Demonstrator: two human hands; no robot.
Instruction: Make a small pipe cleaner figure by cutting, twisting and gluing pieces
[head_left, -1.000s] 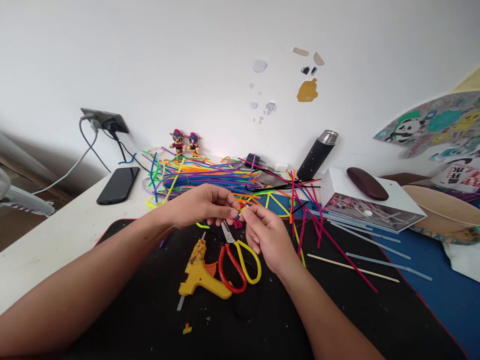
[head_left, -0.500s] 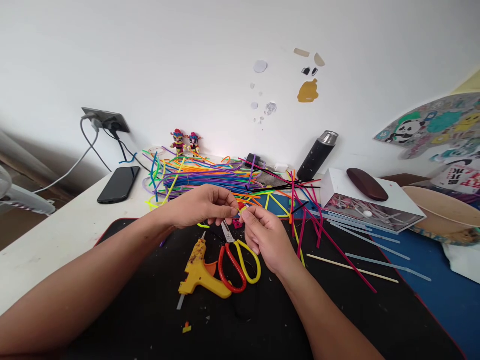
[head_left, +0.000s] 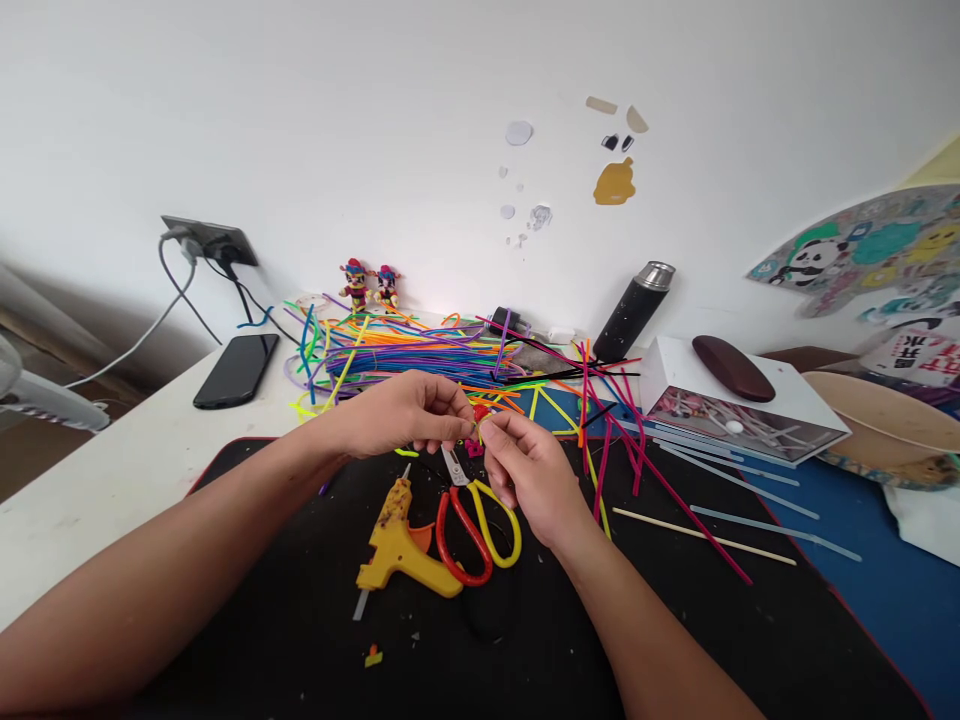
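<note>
Pinched between the fingertips of both hands is a small red and yellow piece [head_left: 481, 411], mostly covered by the fingers, so its exact kind is unclear. My left hand [head_left: 416, 408] comes at it from the left with thumb and forefinger together. On the other side, my right hand [head_left: 531, 475] grips it with a curled forefinger and thumb. Just beneath the hands lie scissors [head_left: 456, 470] with one red and one yellow handle. A yellow glue gun [head_left: 394, 545] rests left of them, a clear stick poking from its back. A small magenta piece [head_left: 474, 449] shows behind the fingertips.
Colourful pipe cleaners [head_left: 420, 352] are heaped along the wall, below two small figures [head_left: 355, 285]. A phone [head_left: 237, 371] lies at left. To the right are a black flask [head_left: 634, 312], a white box [head_left: 795, 395], clear glue sticks [head_left: 776, 532] and a wooden stick [head_left: 705, 537].
The fingers have shifted slightly around the small piece, and its red part shows a little more clearly. Everything else stays in place apart from a slight drift of the view.
</note>
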